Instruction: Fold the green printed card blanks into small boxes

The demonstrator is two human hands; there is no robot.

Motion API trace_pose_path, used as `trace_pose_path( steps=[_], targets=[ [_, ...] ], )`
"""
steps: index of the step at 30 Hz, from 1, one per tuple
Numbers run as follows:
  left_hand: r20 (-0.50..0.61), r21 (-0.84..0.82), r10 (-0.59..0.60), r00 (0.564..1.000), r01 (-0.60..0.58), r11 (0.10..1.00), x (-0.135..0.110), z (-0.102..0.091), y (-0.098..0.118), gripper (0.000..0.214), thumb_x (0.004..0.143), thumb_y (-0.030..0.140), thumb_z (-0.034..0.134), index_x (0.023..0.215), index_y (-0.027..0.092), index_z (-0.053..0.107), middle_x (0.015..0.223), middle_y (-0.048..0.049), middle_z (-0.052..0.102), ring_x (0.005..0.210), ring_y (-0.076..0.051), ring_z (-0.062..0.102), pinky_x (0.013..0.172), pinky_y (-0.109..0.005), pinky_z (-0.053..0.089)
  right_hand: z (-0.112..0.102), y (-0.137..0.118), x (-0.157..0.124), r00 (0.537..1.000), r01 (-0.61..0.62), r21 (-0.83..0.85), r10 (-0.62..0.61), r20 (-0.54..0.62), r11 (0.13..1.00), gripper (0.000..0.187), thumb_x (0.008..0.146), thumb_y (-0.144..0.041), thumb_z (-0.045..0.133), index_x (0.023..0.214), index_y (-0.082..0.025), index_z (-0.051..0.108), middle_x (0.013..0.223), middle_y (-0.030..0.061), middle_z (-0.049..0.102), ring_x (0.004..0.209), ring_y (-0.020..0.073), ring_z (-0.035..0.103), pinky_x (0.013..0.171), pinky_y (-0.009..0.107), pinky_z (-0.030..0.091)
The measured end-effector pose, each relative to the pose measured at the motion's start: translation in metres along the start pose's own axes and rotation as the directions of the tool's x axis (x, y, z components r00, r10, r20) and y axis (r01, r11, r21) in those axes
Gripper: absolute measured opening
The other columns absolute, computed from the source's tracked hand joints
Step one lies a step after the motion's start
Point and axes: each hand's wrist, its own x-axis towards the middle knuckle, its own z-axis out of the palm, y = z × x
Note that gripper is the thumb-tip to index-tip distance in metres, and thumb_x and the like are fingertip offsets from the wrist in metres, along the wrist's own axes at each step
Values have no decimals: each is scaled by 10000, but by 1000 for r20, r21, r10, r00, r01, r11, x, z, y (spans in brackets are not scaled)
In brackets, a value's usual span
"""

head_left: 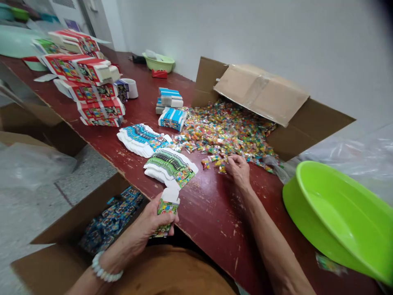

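My left hand (161, 219) is wrapped around a small green printed carton (168, 209), held at the table's front edge with its white top flap standing up. My right hand (238, 169) is over the table with fingers pinched together at a small clear candy packet (222, 167), one of a few lying apart from the big heap of candy packets (224, 127). Just beyond the carton lies a fanned stack of flat green cartons (168, 166). Beside it is a fanned stack of flat blue cartons (143, 138).
An open cardboard box (260, 90) lies tipped behind the heap. A lime green basin (307, 213) stands at right. Red carton bundles (80, 69) are piled at left, blue carton bundles (172, 119) nearer the middle. Below the table edge, a cardboard box (61, 250) contains blue packs.
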Motion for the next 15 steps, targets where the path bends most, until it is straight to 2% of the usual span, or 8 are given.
trace_pose_path(
  steps=[3,5,8,10,12,15],
  targets=[
    [0,-4,-7,1000,7,1000,5,4,-2,433,708,276,711,1062,192,478,728,16,662,498,-112,596,511,-219,439,-5,-8,-2,996,-87,123,87,8,989,443,809,-567,590,795,-140,703,728,45,681,687,180,577,678,303,460],
    [6,4,-14,1000,14,1000,8,6,-6,447,710,268,702,1081,189,466,727,20,661,483,-106,594,500,-213,432,-8,-17,-5,990,-138,190,140,6,972,485,769,-609,618,791,-130,694,682,32,661,619,156,546,615,284,448],
    [46,25,-16,999,15,1000,12,12,-10,443,705,259,688,1075,182,457,709,30,648,449,-94,566,460,-204,406,-7,-46,-20,981,-193,285,188,45,939,506,752,-635,632,796,-133,683,659,24,652,559,134,532,539,259,440],
    [81,27,-13,997,11,1000,12,18,-10,440,689,241,687,1058,185,454,682,48,624,438,-88,540,444,-205,407,-2,-74,-40,974,-214,365,171,147,906,447,743,-592,681,782,-147,680,662,16,657,552,127,554,530,247,457],
    [101,18,2,995,-3,1000,12,26,-8,453,661,215,690,1045,193,451,660,69,591,432,-83,515,429,-204,415,5,-103,-65,941,-258,504,96,325,824,354,742,-506,733,769,-158,677,654,5,655,552,120,562,534,240,466],
    [93,-9,37,995,-36,999,8,33,-5,487,632,189,687,1058,197,452,653,84,557,432,-78,482,408,-202,426,16,-134,-101,926,-250,565,24,376,786,268,758,-435,744,739,-178,671,643,-6,650,549,117,548,534,241,458]
  ],
)
